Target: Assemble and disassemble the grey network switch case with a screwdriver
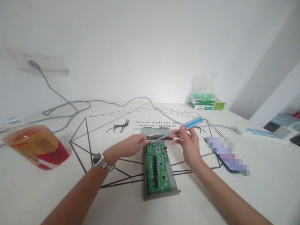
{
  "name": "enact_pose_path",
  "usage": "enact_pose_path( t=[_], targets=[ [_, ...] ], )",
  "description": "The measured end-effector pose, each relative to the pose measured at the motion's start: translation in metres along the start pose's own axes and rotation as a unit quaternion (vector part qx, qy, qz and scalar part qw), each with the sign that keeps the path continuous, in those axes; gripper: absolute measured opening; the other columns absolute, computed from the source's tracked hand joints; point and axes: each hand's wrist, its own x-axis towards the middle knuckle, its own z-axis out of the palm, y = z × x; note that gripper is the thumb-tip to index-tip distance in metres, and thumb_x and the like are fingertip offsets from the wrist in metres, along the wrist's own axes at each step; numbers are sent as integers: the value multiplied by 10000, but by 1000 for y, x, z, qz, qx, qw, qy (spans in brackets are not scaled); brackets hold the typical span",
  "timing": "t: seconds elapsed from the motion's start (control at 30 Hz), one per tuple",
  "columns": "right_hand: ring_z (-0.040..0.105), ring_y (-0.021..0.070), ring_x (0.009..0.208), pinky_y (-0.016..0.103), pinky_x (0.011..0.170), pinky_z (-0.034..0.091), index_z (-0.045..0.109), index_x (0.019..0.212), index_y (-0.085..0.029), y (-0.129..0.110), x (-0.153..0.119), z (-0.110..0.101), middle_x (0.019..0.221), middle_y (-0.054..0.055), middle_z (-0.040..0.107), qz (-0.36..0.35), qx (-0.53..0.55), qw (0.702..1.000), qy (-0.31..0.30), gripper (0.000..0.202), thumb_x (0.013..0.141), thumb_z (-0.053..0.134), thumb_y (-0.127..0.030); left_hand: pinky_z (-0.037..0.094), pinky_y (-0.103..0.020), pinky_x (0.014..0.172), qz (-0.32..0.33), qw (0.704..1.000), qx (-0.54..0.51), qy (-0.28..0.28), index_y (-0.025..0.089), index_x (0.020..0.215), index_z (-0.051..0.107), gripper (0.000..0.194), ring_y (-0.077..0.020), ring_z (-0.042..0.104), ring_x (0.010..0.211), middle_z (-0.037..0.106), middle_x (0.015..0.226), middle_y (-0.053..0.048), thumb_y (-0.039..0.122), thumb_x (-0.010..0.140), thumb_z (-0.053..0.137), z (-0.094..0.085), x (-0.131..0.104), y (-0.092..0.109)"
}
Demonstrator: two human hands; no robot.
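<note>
A green circuit board lies in a grey metal case in front of me on the table. My right hand grips a screwdriver with a clear and blue handle, its shaft slanting down to the left. The screwdriver's tip is at the board's far left corner. Beside that tip, my left hand has its fingers pinched together at the case's edge; what they hold, if anything, is hidden. Just beyond the board stands a grey metal panel.
To the left is a red and yellow tub. A phone lies right, near a white power strip. Small boxes sit at the back under a clear bag. A grey cable runs along the wall from a socket.
</note>
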Motion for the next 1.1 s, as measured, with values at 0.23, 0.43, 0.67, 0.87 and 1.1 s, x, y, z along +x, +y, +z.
enact_pose_path(
  t=[0.23,0.43,0.67,0.87,1.1],
  targets=[
    [727,186,627,225,422,531,507,881,-224,0,1,-1,765,33,762,0,3,1000,9,477,726,815,-554,405,-275,541,11,1000,1,11,208,822,538,311,-160,532,574,601,726,-15,418,966,360,-1,0,-1],
    [732,189,645,222,426,534,502,883,-223,-2,3,-1,774,41,766,-1,4,1000,9,495,717,820,-563,475,-286,690,52,998,11,40,196,961,640,200,-190,616,780,680,872,-35,326,856,530,0,5,-8],
    [734,191,648,221,423,532,500,889,-226,-1,3,-2,774,40,763,-5,3,1000,9,492,722,817,-563,479,-306,740,57,997,15,58,197,912,700,185,-207,643,832,723,906,-40,328,799,636,3,10,-4],
    [734,190,649,220,422,527,494,898,-230,-1,3,-2,783,37,759,-14,0,1000,3,470,748,802,-552,461,-296,715,46,995,58,64,198,889,718,166,-204,649,815,724,884,-39,322,843,617,0,7,1],
    [726,179,645,218,437,530,498,906,-233,-1,3,-3,792,26,755,-25,2,1000,-8,455,750,808,-529,435,-286,689,36,988,124,79,220,887,731,145,-200,656,818,734,882,-24,295,846,614,-1,4,8]
  ],
)
